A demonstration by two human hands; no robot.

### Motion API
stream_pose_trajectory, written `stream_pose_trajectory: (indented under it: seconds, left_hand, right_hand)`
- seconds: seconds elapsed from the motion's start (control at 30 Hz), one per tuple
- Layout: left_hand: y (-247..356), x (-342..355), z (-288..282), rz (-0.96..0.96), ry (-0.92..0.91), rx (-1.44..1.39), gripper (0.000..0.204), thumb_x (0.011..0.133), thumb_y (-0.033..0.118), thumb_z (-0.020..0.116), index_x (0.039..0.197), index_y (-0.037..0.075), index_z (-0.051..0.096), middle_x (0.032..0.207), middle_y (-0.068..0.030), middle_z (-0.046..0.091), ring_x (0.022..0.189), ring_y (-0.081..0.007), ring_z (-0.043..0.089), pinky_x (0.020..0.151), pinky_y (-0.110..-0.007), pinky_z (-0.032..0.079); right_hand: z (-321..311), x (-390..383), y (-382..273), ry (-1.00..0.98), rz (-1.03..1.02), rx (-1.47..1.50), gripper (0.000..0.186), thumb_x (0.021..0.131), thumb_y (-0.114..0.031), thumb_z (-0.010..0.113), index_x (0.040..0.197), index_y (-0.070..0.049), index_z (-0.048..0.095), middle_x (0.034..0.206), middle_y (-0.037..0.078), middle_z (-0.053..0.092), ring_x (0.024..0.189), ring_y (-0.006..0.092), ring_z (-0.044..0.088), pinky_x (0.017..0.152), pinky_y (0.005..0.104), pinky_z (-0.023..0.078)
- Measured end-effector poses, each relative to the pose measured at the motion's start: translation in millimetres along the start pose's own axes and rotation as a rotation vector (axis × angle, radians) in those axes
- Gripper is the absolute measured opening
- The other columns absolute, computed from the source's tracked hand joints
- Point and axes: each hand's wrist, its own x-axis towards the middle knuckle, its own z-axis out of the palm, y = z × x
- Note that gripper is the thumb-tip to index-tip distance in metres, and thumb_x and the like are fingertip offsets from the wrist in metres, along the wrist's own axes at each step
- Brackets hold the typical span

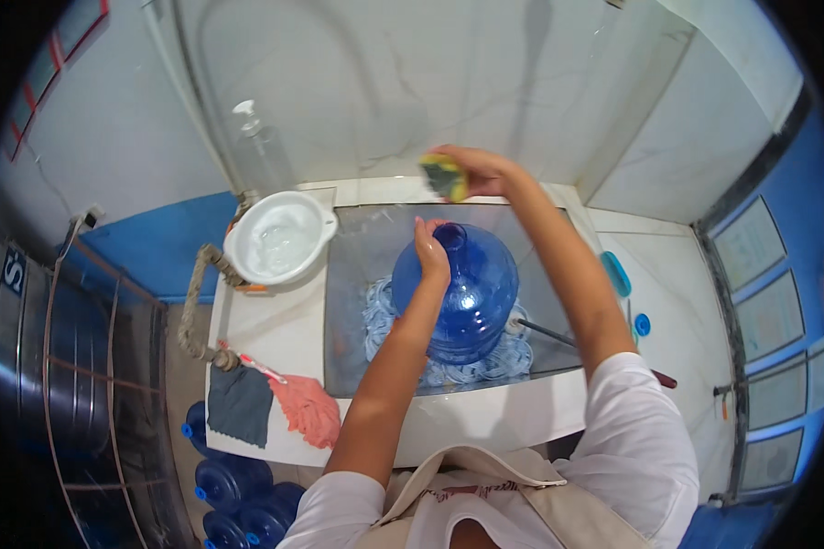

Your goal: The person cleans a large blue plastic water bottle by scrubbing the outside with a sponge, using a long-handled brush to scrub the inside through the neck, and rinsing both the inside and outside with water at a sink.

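My right hand [476,169] is closed on a yellow-and-dark sponge [445,176], raised toward the back of the sink basin [362,233]. My left hand [430,242] grips a large blue water jug [462,302] beside its open neck. The jug stands in the basin on what look like several pale blue caps or rings [380,320], blurred in places. A dark rod [549,334] lies at the jug's right, partly behind my right arm.
A white bowl of foamy water [279,238], pump bottle [252,137] and pipe [197,284] are at left, grey cloth [238,407] and pink cloth [304,410] nearer me. Several blue jugs [233,480] lie below. A teal container [616,273] and blue cap [642,324] sit at right.
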Motion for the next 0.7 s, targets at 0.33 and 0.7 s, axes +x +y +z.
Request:
stream_pose_trajectory:
  seconds: [0.33, 0.7]
  left_hand:
    - [-36, 23, 121, -0.238, -0.044, 0.060, 0.064, 0.089, 0.043, 0.019, 0.087, -0.007, 0.058, 0.080, -0.0132, 0.059, 0.075, -0.0204, 0.054, 0.076, -0.028, 0.040]
    - [-47, 32, 118, -0.206, -0.093, 0.112, 0.062, 0.088, 0.043, 0.020, 0.097, -0.009, 0.052, 0.093, -0.0156, 0.055, 0.087, -0.0210, 0.050, 0.080, -0.029, 0.036]
  right_hand:
    - [-93, -91, 10, 0.165, 0.075, -0.320, 0.028, 0.073, -0.001, 0.043, 0.097, 0.001, 0.057, 0.083, 0.010, 0.057, 0.066, 0.0177, 0.056, 0.055, 0.0284, 0.050]
    - [-84, -68, 29, 0.401, -0.149, -0.834, 0.020, 0.064, -0.004, 0.050, 0.078, 0.002, 0.062, 0.072, 0.012, 0.060, 0.065, 0.0211, 0.056, 0.056, 0.0335, 0.044]
